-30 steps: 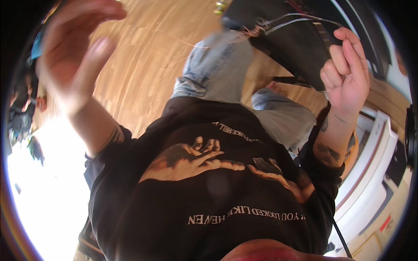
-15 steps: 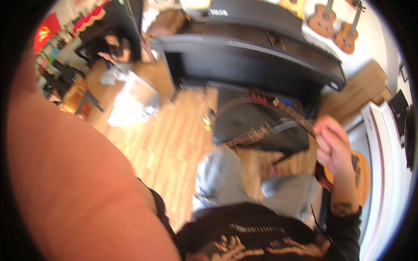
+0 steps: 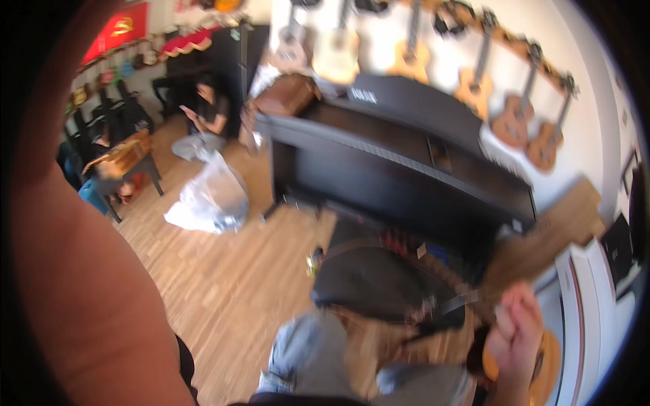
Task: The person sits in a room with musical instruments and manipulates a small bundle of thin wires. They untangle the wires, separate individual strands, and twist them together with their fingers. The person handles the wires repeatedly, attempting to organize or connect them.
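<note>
At the lower right my right hand is raised with its fingers curled closed. What it grips, if anything, is hidden and blurred. Just behind that hand shows the orange-yellow body of a guitar. A blurred brown band reaches from the black padded bench toward the fingers; I cannot tell whether they touch it. My left arm fills the left side, lifted close to the camera, and its hand lies outside the picture. Small red and blue things, smeared by motion, are at the bench's far side.
A black digital piano stands beyond the bench, with a brown case on it. Guitars and ukuleles hang on the wall. Another person sits on the floor behind a clear plastic bag. White boxes stand at right.
The view has tilted upward, showing more of the wall instruments and less of my torso. My right hand sits lower in the picture, still closed. My left arm stays raised.
</note>
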Tool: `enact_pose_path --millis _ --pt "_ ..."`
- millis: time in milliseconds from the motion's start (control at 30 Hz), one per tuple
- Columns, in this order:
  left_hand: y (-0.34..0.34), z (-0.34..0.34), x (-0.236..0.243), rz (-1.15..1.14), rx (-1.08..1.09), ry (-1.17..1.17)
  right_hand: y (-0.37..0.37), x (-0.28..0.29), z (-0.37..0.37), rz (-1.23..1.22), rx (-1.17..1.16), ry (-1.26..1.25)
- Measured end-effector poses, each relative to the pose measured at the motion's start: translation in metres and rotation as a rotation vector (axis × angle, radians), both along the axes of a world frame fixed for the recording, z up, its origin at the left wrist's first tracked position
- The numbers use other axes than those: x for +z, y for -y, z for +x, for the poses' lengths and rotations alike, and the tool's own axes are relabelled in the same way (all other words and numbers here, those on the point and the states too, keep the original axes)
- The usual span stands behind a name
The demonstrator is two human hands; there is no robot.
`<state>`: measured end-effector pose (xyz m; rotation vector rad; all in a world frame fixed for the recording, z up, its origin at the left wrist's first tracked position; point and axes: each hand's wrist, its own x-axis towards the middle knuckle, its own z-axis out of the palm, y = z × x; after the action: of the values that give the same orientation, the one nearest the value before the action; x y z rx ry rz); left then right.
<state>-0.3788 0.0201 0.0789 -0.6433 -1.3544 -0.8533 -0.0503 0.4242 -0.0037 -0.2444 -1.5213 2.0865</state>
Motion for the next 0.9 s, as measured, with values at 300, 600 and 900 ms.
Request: enact_pose_path --millis 300,600,900 --pt "-0.148 0.109 -0.052 -0.289 -0.593 0.112 -0.020 0.017 -0.005 -0.009 0.261 -0.200" --pt "-0.230 0.176 -0.115 -0.279 -1.700 1.011 -0.021 0.045 -0.011 -0.032 0.298 -0.227" --pt "-0.199 0.176 -0.102 -0.142 -1.953 1.242 -0.022 0.027 -0.011 0.017 0.240 -0.058"
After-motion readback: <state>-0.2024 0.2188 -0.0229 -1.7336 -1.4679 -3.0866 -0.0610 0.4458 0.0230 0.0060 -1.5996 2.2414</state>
